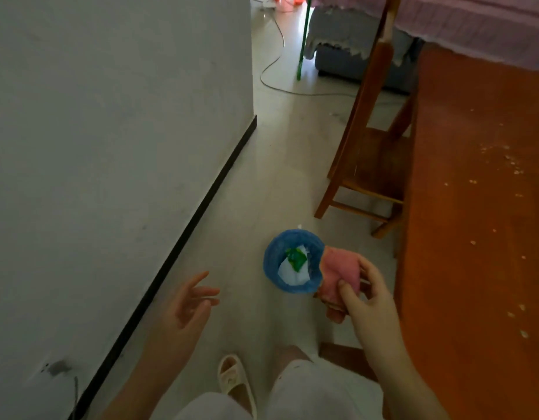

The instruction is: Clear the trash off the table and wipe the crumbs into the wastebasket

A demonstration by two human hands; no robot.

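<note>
A small blue wastebasket (272,269) stands on the pale floor left of the table, with white paper and a green wrapper (296,259) inside. My right hand (363,294) grips a folded pink cloth (341,272) just right of the basket's rim, beside the table edge. My left hand (190,301) hovers over the floor left of the basket, fingers spread and holding nothing. The orange-brown wooden table (462,283) fills the right side, with pale crumbs (512,163) scattered over its top.
A wooden chair (372,159) stands tucked at the table's far left side. A white wall with a dark baseboard (183,234) runs along the left. A cable (277,59) and a green pole (303,40) lie further back by a grey sofa. My legs and a sandal (234,380) are below.
</note>
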